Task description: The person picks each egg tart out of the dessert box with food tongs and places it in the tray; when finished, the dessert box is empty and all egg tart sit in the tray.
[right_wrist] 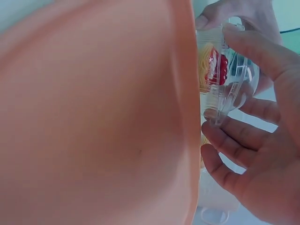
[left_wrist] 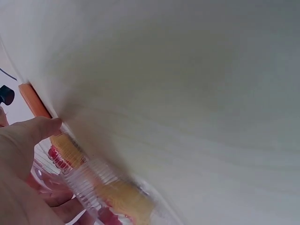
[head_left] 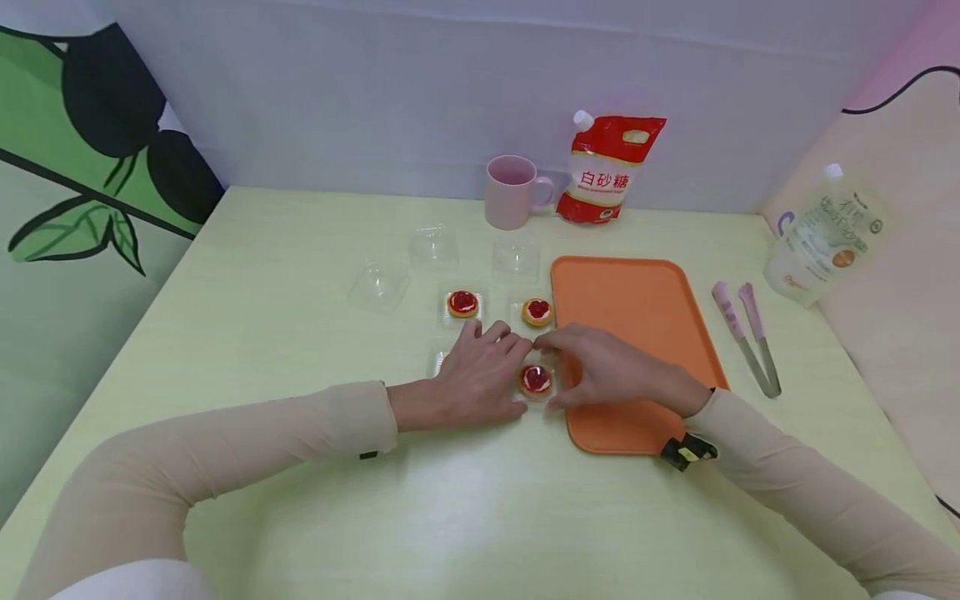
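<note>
A small tart with red topping [head_left: 536,381] sits in a clear plastic box [right_wrist: 243,77], its domed lid over the tart. My left hand [head_left: 483,375] holds the box from the left, with the thumb at the near edge. From the right, my right hand [head_left: 607,367] grips the same box, thumb and fingertips at its rim. Another boxed tart [left_wrist: 126,201] lies beneath my left hand, mostly hidden in the head view. Just beyond the hands are a left tart [head_left: 462,304] and a right tart [head_left: 537,312] on clear bases.
An orange tray [head_left: 630,287] lies under my right hand. Clear domes, including one dome [head_left: 380,285], stand farther back. Behind them are a pink mug [head_left: 508,193] and a red-and-white sugar pouch [head_left: 603,171]. Tongs [head_left: 750,337] and a translucent pouch [head_left: 821,242] are at right.
</note>
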Action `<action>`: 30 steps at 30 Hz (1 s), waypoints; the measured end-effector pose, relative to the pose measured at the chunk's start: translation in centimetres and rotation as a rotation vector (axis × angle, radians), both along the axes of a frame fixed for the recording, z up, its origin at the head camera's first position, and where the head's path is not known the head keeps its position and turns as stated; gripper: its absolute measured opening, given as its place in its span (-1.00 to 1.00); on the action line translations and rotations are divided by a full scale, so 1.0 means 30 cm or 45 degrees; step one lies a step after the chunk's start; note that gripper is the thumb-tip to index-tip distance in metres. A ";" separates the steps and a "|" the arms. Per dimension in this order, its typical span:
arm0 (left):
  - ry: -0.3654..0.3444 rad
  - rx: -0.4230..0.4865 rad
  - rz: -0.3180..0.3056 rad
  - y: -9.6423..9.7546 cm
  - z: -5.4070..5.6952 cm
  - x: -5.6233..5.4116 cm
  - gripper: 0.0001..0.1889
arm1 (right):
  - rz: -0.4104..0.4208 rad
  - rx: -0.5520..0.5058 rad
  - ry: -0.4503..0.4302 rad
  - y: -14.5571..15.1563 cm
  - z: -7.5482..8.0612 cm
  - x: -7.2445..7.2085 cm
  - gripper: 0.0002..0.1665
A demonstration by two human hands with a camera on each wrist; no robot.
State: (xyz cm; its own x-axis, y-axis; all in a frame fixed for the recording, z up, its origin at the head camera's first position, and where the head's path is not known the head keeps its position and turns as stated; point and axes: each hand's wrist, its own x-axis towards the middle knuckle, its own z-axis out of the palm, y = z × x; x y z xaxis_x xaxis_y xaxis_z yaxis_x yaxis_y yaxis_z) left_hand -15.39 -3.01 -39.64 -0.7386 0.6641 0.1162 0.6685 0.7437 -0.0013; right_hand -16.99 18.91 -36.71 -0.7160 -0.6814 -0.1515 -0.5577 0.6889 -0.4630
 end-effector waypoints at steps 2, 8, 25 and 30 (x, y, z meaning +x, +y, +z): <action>0.002 -0.006 -0.008 -0.001 -0.001 0.000 -0.38 | -0.014 -0.010 -0.027 0.005 -0.001 -0.004 -0.08; -0.005 -0.001 -0.003 -0.007 -0.008 0.003 -0.23 | -0.047 -0.015 -0.067 0.023 0.008 -0.013 -0.11; -0.068 0.062 -0.048 -0.020 0.008 0.006 -0.10 | -0.128 -0.018 -0.073 0.105 0.026 -0.043 -0.11; -0.146 0.130 -0.038 -0.028 0.017 0.000 0.00 | -0.123 -0.035 -0.072 0.114 0.038 -0.054 -0.09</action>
